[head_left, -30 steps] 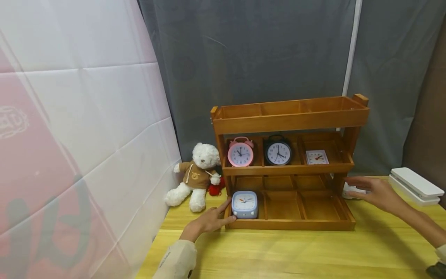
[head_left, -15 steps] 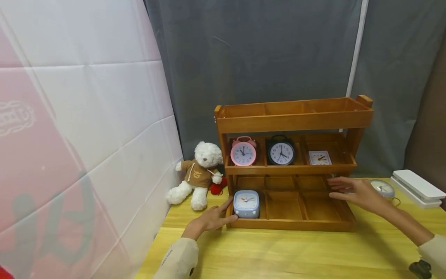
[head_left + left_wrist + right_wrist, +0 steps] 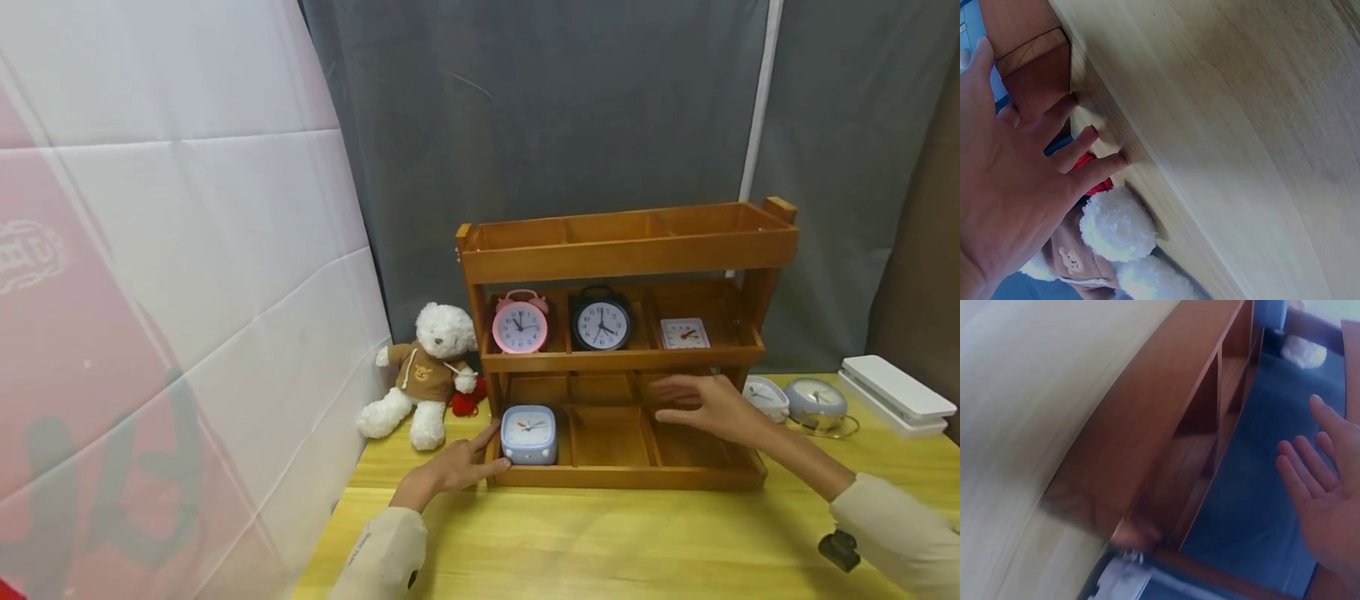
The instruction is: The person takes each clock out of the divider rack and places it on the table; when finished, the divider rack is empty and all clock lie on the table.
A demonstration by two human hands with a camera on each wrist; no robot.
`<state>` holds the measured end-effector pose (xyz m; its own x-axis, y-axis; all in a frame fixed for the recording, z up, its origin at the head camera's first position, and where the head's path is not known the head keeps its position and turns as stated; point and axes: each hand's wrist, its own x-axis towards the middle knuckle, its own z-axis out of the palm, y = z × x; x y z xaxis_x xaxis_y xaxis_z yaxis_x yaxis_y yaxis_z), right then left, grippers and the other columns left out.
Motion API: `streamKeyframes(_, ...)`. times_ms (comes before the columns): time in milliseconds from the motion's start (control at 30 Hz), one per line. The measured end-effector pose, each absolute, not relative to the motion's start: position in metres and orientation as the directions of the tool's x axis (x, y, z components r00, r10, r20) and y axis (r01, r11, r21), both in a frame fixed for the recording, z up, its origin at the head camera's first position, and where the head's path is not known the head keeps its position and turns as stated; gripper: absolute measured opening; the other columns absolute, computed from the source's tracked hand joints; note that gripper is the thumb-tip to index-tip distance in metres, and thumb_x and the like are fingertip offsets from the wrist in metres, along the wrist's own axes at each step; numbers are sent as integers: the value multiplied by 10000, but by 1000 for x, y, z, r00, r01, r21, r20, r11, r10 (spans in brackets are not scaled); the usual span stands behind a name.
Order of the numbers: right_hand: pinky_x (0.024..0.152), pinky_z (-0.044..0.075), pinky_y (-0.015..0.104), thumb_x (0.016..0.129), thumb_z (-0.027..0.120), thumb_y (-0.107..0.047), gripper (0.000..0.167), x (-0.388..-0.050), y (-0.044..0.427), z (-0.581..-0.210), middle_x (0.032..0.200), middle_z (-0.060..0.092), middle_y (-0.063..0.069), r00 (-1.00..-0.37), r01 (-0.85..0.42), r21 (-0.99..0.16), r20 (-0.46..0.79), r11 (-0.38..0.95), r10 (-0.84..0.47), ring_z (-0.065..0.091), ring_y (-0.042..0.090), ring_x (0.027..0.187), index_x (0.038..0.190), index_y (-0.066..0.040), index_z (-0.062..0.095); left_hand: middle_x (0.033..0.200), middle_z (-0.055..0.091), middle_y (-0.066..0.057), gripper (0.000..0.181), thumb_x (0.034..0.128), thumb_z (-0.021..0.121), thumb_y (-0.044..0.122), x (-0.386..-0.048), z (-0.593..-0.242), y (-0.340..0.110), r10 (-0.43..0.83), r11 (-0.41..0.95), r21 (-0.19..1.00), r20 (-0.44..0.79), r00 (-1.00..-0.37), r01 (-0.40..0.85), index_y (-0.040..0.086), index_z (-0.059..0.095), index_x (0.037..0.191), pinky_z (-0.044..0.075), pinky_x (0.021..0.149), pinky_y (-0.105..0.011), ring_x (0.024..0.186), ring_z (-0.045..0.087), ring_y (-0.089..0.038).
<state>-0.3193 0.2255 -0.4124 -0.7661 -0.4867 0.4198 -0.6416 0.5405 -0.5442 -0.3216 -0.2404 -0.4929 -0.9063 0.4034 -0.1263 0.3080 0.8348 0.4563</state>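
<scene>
Your left hand (image 3: 452, 467), spread, grasping nothing, touches the wooden rack (image 3: 630, 260), perhaps steadying it; your right hand (image 3: 711, 407) hovers empty.

Blue clock (image 3: 528, 451): rounded-square case, white dial with orange pointer, dial facing out. Sits in left compartment of wooden rack (image 3: 630, 257), bottom tier. Rack: brown, three tiers, dividers splitting each into compartments; stands upright on worktop (image 3: 600, 537).
</scene>
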Motion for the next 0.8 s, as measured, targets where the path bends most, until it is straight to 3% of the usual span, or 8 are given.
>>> streamKeyframes(267, 914, 597, 415, 897, 842, -246, 481, -326, 187, -420, 1237, 730, 158, -757, -646, -585, 408, 491, -510, 718, 369, 1074, 1300, -24, 703, 1529, 494, -265, 894, 955, 558, 723, -303, -460, -231, 387, 839, 474, -172, -906, 268, 310, 223, 1675, 414, 1116, -599, 1371, 510, -463)
streamKeyframes(533, 931, 573, 527, 892, 849, -232, 496, -334, 149, -434, 1261, 713, 198, -756, -629, -653, 386, 422, -529, 704, 425, 1093, 1302, 0, 695, 1540, 492, -239, 875, 976, 568, 681, -298, -457, -231, 383, 840, 476, -176, -907, 262, 285, 224, 1676, 421, 1121, -571, 1369, 519, -450)
streamKeyframes(800, 956, 563, 532, 899, 843, -253, 528, -338, 115, -445, 1289, 690, 236, -738, -627, -684, 368, 373, -566, 686, 440, 1128, 1330, 4, 675, 1543, 490, -235, 892, 969, 561, 698, -300, -459, -231, 387, 838, 477, -177, -905, 265, 288, 210, 1679, 417, 1127, -566, 1376, 513, -445)
